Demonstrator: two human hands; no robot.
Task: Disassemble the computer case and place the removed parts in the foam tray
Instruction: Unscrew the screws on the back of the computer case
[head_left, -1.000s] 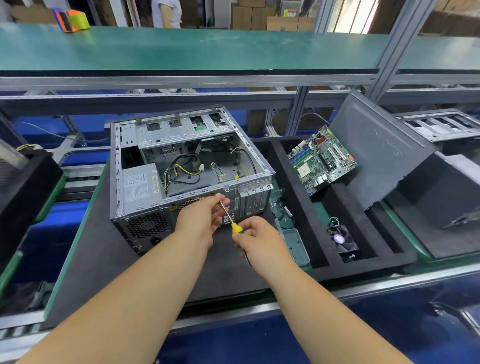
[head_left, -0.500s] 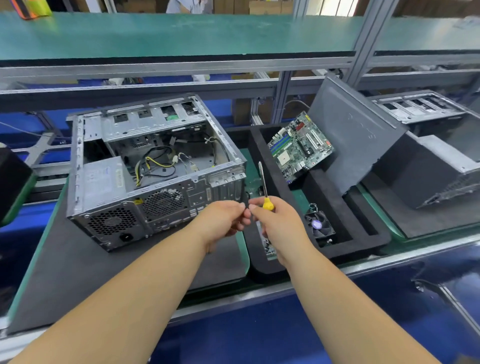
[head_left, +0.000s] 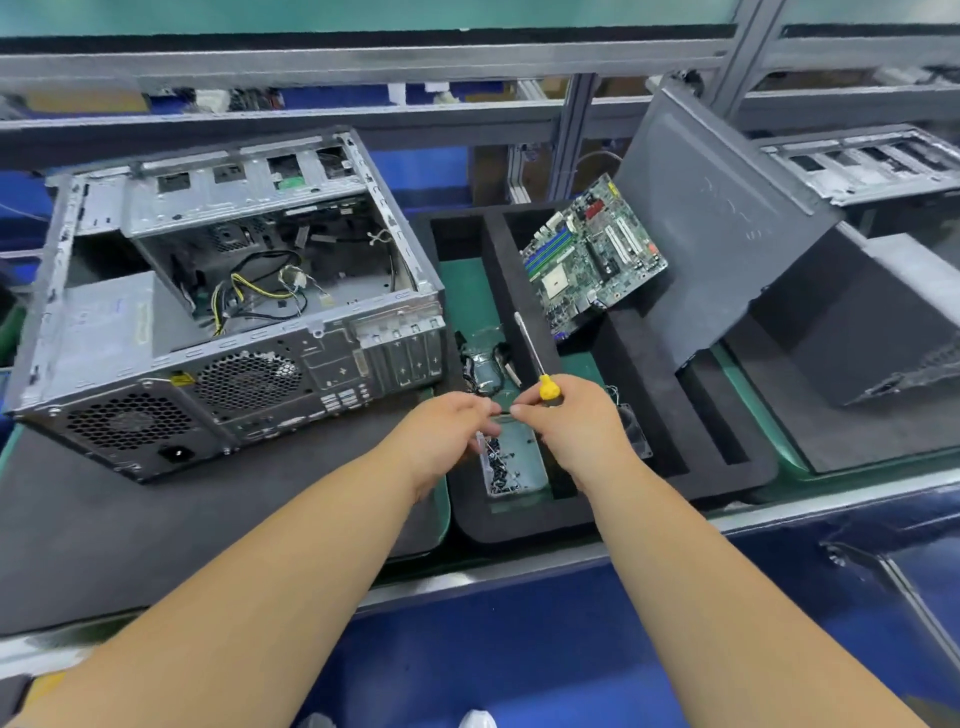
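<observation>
Grey steel makes up the computer case (head_left: 228, 312), which lies opened on a dark mat (head_left: 156, 519) at the left of the worktop, its vented back panel facing the person and yellow and black cables (head_left: 249, 296) loose inside. Just right of it sits the black foam tray (head_left: 649, 415), split into long compartments. Over the tray's leftmost compartment the two hands meet, fingertips nearly touching. The left hand (head_left: 447, 426) has its fingers curled inward toward the right hand; whether its grip pinches anything I cannot tell. Beneath the hands, a small clear box (head_left: 511, 470) holds dark screws. The right hand (head_left: 571, 421) has its grip clenched round a screwdriver (head_left: 535, 358) with a yellow handle, the shaft pointing up and away. Further right, a green circuit board (head_left: 592, 260) leans tilted in the next compartment, and a small fan (head_left: 631, 426) peeks out beside the right wrist. A grey side panel (head_left: 727, 228) leans at the tray's right end, with another case (head_left: 857, 161) beyond it.
</observation>
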